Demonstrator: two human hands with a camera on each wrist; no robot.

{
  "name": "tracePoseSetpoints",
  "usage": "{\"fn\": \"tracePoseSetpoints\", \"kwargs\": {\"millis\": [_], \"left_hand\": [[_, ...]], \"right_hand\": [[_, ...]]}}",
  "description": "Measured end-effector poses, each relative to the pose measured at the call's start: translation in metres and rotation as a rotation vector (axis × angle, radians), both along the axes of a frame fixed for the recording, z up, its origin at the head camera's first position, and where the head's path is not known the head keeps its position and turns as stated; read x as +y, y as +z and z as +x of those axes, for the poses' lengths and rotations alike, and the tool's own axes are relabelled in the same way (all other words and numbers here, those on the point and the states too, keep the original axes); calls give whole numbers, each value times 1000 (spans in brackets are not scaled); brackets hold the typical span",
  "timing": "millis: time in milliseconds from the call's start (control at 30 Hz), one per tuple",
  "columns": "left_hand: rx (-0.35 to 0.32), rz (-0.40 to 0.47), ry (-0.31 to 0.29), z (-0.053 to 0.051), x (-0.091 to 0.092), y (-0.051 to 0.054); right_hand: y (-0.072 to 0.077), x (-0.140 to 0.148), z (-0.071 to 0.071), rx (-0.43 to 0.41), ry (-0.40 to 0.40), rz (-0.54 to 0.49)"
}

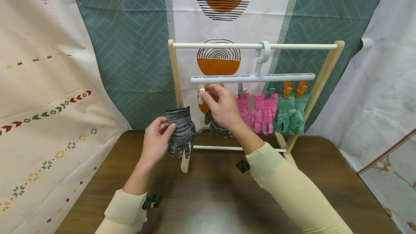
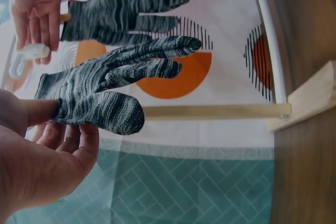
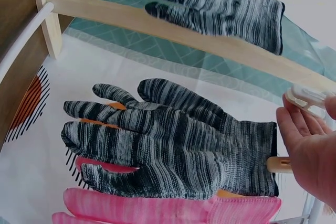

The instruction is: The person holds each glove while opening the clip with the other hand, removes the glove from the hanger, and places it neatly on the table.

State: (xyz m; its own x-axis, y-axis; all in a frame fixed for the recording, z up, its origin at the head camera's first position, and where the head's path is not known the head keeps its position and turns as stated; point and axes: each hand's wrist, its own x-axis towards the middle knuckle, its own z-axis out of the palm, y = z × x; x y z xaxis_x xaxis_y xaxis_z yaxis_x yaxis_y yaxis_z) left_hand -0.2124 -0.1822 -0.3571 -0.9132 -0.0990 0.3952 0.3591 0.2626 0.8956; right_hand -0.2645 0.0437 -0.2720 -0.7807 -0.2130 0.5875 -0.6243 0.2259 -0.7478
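Striped grey-black knit glove (image 1: pixel 180 129), cuff pinched between left hand's (image 1: pixel 156 141) thumb and fingers, near rack's (image 1: pixel 325 71) left post.
Right hand (image 1: pixel 224 105): clamped on white clothespin (image 1: pixel 201 97), beneath pale hanger's (image 1: pixel 253 78) left end; alongside, matching glove (image 3: pixel 178 145) on tan clothespin (image 3: pixel 278 164) (partly behind that hand in head view), then pink gloves (image 1: pixel 264 113), then green gloves (image 1: pixel 284 113) under orange clothespins (image 1: pixel 287 89).

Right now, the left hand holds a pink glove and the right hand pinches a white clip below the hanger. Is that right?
Not quite: the glove in the left hand is streaked black and grey, not pink, as the head view shows. The rest is right.
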Motion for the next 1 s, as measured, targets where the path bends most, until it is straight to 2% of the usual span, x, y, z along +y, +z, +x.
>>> {"fn": "tracePoseSetpoints", "kwargs": {"millis": [267, 767, 1000], "left_hand": [[-24, -39, 61, 1, -17, -5], [-99, -65, 113, -3, -45, -14], [-118, -118, 150, -7, -58, -19]], "right_hand": [[-2, 0, -1, -10, 0, 2], [-3, 1, -2, -28, 23, 9], [-5, 1, -3, -25, 38, 5]]}}
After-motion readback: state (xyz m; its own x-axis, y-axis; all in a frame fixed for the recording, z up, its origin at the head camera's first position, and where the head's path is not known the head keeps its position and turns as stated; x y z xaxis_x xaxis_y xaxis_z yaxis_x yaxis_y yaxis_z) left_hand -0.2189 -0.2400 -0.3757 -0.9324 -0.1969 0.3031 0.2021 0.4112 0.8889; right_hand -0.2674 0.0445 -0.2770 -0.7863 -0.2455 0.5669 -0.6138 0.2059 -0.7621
